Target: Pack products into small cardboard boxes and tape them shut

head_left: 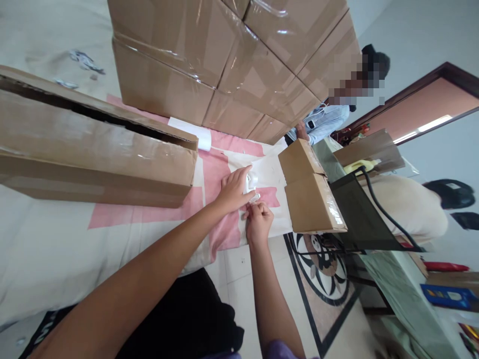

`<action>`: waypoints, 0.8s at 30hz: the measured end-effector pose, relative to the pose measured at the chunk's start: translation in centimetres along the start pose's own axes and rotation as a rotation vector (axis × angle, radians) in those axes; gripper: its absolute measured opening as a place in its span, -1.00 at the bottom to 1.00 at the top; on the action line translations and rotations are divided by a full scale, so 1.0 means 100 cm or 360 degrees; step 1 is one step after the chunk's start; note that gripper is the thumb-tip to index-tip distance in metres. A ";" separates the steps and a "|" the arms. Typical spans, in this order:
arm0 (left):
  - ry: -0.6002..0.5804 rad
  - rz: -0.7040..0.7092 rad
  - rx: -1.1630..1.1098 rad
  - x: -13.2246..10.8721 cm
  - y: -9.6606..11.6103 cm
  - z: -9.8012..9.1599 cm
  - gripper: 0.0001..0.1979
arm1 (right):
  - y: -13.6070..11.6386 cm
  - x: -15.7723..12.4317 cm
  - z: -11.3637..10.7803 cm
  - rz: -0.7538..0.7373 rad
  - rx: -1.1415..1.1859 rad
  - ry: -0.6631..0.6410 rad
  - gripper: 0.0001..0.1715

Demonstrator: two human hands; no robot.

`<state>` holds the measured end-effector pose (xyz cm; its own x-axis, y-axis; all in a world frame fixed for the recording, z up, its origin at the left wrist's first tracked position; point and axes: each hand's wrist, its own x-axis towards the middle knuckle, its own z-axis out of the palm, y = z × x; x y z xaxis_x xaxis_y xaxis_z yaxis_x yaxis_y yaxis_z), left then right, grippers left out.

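My left hand is closed around a small white object with a glossy, rounded front, near the right end of the cloth-covered table. Its exact kind is too small to tell. Just below, my right hand has its fingers curled and pinched together by the object's lower edge. Whatever lies between those fingertips is hidden. White and pink cloth spreads beneath both hands. A white roll lies behind my left hand, beside the long open carton.
A long cardboard carton stands at left. Taped boxes are stacked behind the hands, with smaller boxes at right. One person is beyond the stack; another sits on a dark chair at right.
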<state>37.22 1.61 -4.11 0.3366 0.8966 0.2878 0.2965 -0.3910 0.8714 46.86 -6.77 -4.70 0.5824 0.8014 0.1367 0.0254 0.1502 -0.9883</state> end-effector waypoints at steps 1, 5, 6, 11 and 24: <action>-0.0001 0.0008 -0.0007 0.000 0.001 0.000 -0.21 | 0.000 -0.001 0.000 -0.0029 0.0014 0.0024 -0.40; 0.0020 0.0054 -0.0054 -0.001 0.001 -0.002 -0.27 | 0.001 -0.006 0.002 -0.0164 0.0016 0.0093 -0.33; 0.0038 0.0073 -0.0056 -0.002 0.001 -0.003 -0.31 | 0.000 -0.007 0.003 -0.0209 0.0007 0.0101 -0.32; 0.0134 0.0314 0.0050 -0.003 0.002 -0.012 -0.77 | -0.002 -0.013 0.006 -0.0446 -0.0142 0.0180 -0.35; -0.0061 0.0840 0.0121 -0.006 0.011 -0.027 -0.88 | -0.006 -0.017 0.004 -0.0902 -0.0639 0.0236 -0.45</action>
<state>34.97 1.25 -2.27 0.4893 0.5662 0.6634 0.1415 -0.8021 0.5802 45.50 -7.99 -4.30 0.4947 0.5716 0.6547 0.6380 0.2727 -0.7202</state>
